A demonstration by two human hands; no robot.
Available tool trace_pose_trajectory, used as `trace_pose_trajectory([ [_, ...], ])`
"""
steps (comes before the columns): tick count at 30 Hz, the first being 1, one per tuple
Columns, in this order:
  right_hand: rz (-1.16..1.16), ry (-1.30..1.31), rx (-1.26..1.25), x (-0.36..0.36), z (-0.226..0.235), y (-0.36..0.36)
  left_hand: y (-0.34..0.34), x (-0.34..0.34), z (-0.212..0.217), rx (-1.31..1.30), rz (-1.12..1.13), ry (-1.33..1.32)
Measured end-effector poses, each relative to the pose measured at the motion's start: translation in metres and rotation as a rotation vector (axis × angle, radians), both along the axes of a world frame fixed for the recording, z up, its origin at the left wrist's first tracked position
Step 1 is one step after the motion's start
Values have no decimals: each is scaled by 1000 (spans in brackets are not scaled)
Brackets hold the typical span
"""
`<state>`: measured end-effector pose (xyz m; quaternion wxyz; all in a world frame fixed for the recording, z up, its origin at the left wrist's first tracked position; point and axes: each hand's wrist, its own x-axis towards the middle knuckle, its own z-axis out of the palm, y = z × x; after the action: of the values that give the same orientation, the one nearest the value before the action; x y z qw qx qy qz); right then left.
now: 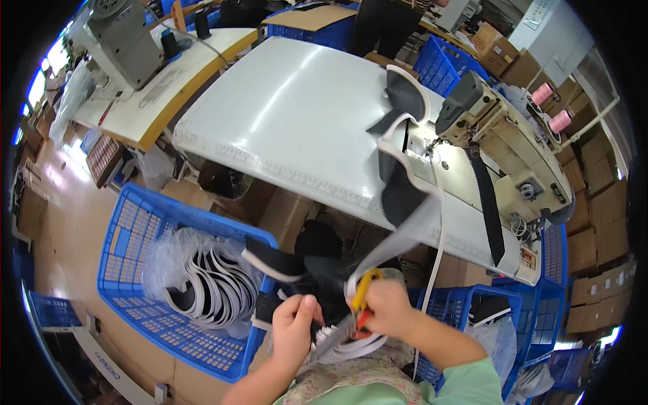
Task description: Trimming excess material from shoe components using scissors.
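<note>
My right hand (386, 307) grips scissors (362, 304) with yellow and red handles, and their blades point down and left toward my lap. Close to the blades, my left hand (294, 332) is closed with the thumb up on a black fabric piece with white edging (266, 309); its fingertips are partly hidden. A white strip (356, 348) lies in curves over my lap, below the scissors. More black pieces with pale edging (398, 179) drape over the front of the white sewing table (290, 115), joined in a chain beside the sewing machine (509, 138).
At my left stands a blue basket (121, 270) full of curved black-and-white pieces (212, 283). Another blue crate (442, 304) is at my right. A second machine (125, 44) stands at the far left, and cartons (597, 236) are stacked at the right. A person (385, 27) stands behind the table.
</note>
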<state>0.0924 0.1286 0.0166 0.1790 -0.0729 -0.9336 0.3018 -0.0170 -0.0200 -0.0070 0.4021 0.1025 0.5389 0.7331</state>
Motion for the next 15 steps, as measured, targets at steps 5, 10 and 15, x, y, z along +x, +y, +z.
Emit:
trace_pose_trajectory([
  [5, 140, 84, 17, 24, 3, -27, 10, 8, -12, 4, -27, 124],
  [10, 200, 88, 72, 33, 2, -34, 16, 15, -4, -111, 60, 226],
  [15, 208, 86, 52, 35, 1, -35, 12, 15, -6, -68, -39, 32],
])
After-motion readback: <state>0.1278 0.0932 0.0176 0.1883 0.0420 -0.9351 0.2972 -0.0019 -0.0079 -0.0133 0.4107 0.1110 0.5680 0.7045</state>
